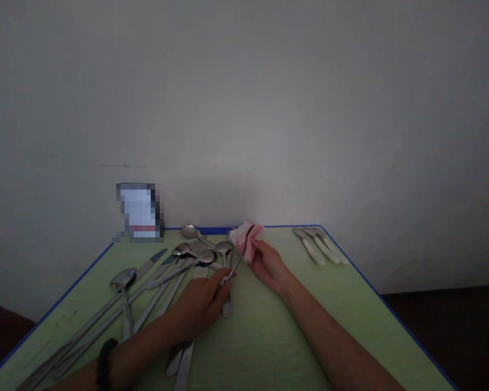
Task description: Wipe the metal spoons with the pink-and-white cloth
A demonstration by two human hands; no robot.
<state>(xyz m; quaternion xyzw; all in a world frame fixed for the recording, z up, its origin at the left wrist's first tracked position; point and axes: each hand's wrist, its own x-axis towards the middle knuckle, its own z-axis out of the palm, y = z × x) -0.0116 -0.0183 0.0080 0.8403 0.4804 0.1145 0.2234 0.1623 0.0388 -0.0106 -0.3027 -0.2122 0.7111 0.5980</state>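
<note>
My left hand (pixel 201 301) is closed round the handle of a slim metal piece of cutlery (pixel 238 264), which points up and to the right. My right hand (pixel 272 267) pinches a crumpled pink-and-white cloth (pixel 241 239) against the far end of that piece. Folds of the cloth partly hide this end, so its exact kind cannot be made out. Several metal spoons (pixel 207 257) lie around and beyond my left hand. Under and beside my left forearm are long metal table knives (pixel 152 262), crossing one another; the forearm covers some of their handles.
Several forks with white handles (pixel 313 253) lie side by side at the table's far right. A pixelated, screen-like device (pixel 139 210) stands upright at the back left. The light green table (pixel 264 347) has a blue edge and meets a plain wall (pixel 244 108) behind.
</note>
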